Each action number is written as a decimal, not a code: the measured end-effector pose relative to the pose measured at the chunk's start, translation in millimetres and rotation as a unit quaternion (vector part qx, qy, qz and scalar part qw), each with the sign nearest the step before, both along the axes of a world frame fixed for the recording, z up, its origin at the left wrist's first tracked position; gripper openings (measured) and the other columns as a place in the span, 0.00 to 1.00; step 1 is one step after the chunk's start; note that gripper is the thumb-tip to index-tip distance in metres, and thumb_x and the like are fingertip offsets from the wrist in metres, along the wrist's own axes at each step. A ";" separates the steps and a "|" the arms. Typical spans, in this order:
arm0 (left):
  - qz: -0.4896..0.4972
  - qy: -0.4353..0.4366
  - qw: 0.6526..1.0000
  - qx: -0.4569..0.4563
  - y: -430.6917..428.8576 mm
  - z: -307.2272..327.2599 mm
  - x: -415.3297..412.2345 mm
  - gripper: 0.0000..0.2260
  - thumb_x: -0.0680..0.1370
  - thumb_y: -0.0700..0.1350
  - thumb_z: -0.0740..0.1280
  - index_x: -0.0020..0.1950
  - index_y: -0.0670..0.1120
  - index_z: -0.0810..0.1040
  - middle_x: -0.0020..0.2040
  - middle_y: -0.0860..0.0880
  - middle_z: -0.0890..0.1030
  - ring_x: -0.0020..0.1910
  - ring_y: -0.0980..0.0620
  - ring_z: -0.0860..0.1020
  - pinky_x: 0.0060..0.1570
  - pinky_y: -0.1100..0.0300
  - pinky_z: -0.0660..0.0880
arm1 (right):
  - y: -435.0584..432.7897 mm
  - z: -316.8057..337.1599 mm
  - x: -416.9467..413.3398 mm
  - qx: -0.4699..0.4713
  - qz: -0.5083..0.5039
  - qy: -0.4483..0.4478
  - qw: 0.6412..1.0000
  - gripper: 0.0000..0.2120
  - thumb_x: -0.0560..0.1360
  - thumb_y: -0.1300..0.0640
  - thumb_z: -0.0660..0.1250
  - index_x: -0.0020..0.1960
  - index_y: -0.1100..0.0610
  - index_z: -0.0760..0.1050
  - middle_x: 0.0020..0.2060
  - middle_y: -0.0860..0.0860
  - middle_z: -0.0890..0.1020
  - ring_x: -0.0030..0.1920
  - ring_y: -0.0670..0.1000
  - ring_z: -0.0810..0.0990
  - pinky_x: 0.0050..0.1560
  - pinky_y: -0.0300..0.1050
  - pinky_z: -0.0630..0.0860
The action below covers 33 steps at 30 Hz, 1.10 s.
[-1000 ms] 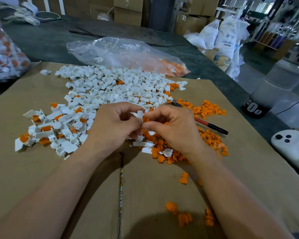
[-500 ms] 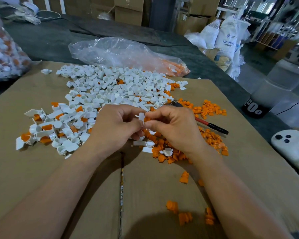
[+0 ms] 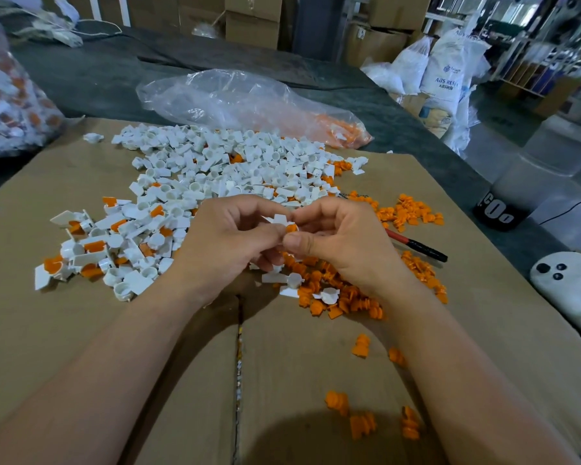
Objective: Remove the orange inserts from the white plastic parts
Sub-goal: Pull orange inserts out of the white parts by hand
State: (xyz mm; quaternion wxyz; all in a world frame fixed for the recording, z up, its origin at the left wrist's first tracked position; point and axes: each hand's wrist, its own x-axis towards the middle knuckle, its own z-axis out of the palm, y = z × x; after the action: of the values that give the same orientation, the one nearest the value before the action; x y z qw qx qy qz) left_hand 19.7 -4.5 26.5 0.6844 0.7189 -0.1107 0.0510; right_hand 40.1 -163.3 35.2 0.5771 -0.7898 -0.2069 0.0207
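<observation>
My left hand [image 3: 228,243] pinches a small white plastic part [image 3: 280,219] above the cardboard sheet [image 3: 81,330]. An orange insert [image 3: 292,227] sticks out of that part's lower right side, and my right hand [image 3: 342,243] pinches it between thumb and forefinger. A big heap of white parts [image 3: 228,169] lies behind my hands. At the left lie white parts that hold orange inserts [image 3: 94,246]. Loose orange inserts [image 3: 336,297] are piled under and right of my right hand, with more orange inserts [image 3: 413,213] farther back.
A red and black pen [image 3: 416,245] lies right of my right hand. A clear plastic bag [image 3: 249,102] lies behind the heap, another bag of parts [image 3: 10,105] sits at far left. A white ghost-shaped object [image 3: 567,280] is at the right edge. Stray orange inserts [image 3: 363,424] lie near me.
The orange insert has come further out of the white part. Both hands stay close together at the same spot.
</observation>
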 end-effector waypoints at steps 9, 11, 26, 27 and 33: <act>0.020 0.080 0.996 -0.025 -1.2 0.5 3.7 0.06 0.69 0.31 0.70 0.36 0.40 0.77 0.24 0.45 0.79 0.23 0.52 0.78 0.23 0.65 0.74 | 0.6 -3.3 0.6 -0.022 0.011 -0.012 1.000 0.11 0.62 0.54 0.74 0.42 0.47 0.76 0.38 0.48 0.82 0.42 0.48 0.81 0.46 0.43 0.80; 0.024 0.084 0.996 -0.036 -0.8 1.8 3.7 0.06 0.69 0.31 0.70 0.35 0.39 0.77 0.24 0.44 0.79 0.22 0.52 0.78 0.24 0.65 0.74 | 0.9 -2.9 -0.4 -0.012 0.014 -0.019 1.000 0.13 0.59 0.51 0.73 0.43 0.46 0.76 0.38 0.47 0.82 0.41 0.46 0.81 0.46 0.42 0.80; 0.021 0.128 0.990 -0.049 1.2 4.5 5.6 0.06 0.70 0.29 0.68 0.36 0.38 0.77 0.25 0.44 0.79 0.23 0.52 0.78 0.23 0.65 0.74 | 2.5 -10.4 0.4 0.005 0.001 -0.130 0.991 0.18 0.66 0.68 0.72 0.54 0.60 0.75 0.39 0.43 0.80 0.42 0.41 0.81 0.47 0.36 0.78; 0.022 0.129 0.990 -0.049 1.1 4.7 5.6 0.06 0.70 0.29 0.68 0.36 0.38 0.77 0.25 0.44 0.79 0.23 0.52 0.78 0.23 0.65 0.74 | 2.3 -10.8 0.3 0.005 0.002 -0.127 0.992 0.18 0.66 0.68 0.72 0.55 0.60 0.76 0.39 0.43 0.80 0.42 0.41 0.81 0.47 0.37 0.78; 0.025 0.140 0.987 -0.070 2.7 5.0 5.8 0.06 0.69 0.31 0.68 0.33 0.39 0.78 0.25 0.45 0.79 0.23 0.51 0.77 0.22 0.65 0.73 | 2.7 -8.4 0.4 0.018 0.025 -0.084 0.996 0.19 0.68 0.70 0.70 0.53 0.51 0.76 0.41 0.43 0.81 0.43 0.41 0.82 0.48 0.36 0.78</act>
State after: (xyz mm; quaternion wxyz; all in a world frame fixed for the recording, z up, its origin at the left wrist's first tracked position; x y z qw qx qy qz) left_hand 25.5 -1.8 31.5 0.7401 0.6720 0.0075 -0.0255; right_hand 40.5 -160.5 26.7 0.5711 -0.7726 -0.2751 -0.0353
